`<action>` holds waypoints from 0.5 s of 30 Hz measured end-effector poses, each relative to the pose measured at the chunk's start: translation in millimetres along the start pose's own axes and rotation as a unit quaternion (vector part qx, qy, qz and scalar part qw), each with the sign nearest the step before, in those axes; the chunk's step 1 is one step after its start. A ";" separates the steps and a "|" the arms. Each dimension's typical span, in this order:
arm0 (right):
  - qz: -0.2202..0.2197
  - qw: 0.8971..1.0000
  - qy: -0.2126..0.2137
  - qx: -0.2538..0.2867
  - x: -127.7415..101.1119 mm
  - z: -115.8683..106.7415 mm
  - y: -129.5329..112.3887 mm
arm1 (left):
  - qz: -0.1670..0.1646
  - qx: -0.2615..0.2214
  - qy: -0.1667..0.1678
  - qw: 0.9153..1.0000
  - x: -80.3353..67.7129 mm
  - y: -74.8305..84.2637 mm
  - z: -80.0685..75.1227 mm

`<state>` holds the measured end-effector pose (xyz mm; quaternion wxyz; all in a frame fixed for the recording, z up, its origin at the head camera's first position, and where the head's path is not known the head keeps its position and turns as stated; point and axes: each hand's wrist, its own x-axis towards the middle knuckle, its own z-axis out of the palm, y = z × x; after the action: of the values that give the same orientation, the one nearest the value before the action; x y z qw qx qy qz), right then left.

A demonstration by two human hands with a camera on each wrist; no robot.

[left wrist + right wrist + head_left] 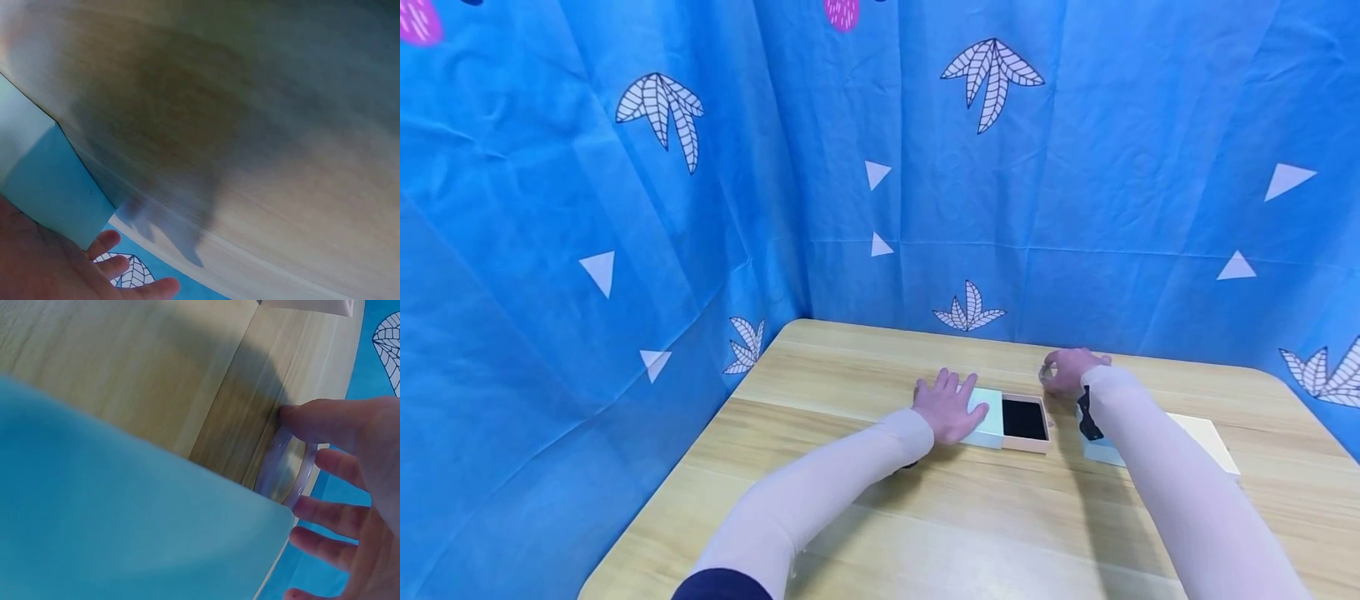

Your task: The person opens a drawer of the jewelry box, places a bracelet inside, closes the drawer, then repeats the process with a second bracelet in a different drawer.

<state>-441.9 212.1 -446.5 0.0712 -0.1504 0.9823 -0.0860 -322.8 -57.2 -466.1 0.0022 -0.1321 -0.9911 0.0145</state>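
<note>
Fingers of the right hand [1070, 369] curl round a clear bangle [289, 467], thumb on its upper edge and fingertips on its lower, at the right middle of the right wrist view. In the head view the bangle is almost wholly hidden behind that hand, and its far side cannot be made out. A pale blue lid [119, 519] fills the lower left of the right wrist view, blurred and cut off by the frame.

At centre of the head view, the left hand [950, 407] lies flat with fingers spread on the mint sleeve [988, 417] of a drawer box [1026, 421], whose black-lined tray shows just right of it. Both rest on the wooden table [850, 517].
</note>
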 end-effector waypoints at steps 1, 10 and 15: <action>-0.001 1.000 0.002 -0.002 -0.5 -0.2 -0.8 | -0.001 -0.002 -0.001 1.000 0.3 -0.1 0.5; -0.005 0.999 0.019 -0.030 -4.1 0.0 -2.7 | -0.004 -0.008 0.000 1.000 -2.0 0.9 0.3; -0.009 0.999 0.027 -0.032 -3.6 1.1 -1.3 | -0.005 -0.009 -0.003 1.000 0.7 -0.1 2.7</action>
<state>-438.0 211.8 -446.9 0.0385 -0.1594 0.9847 -0.0593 -323.5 -57.2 -468.8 -0.0018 -0.1271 -0.9919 0.0062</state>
